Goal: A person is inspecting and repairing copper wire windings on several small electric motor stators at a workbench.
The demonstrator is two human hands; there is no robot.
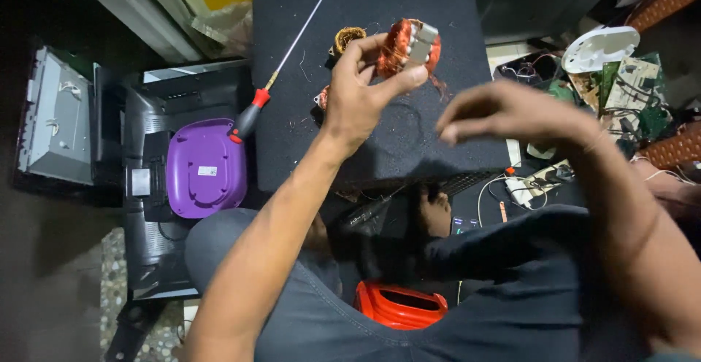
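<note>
My left hand (359, 88) holds up a copper-wire coil with a white plastic core (409, 47) above a black box-shaped surface (365, 4). Its thumb and fingers pinch the coil from the left. To the right, my right hand (511, 114) hovers blurred with fingers curled loosely, holding nothing I can see. A second, smaller copper coil (347, 38) lies on the black surface just behind my left hand. Loose bits of copper wire are scattered on the surface.
A long screwdriver with a red and black handle (252, 110) lies at the surface's left edge. A purple lidded device (204, 166) rests on a black casing at left. Circuit boards (631, 85), a white disc (600, 47) and cables crowd the right. A red container (400, 305) stands between my knees.
</note>
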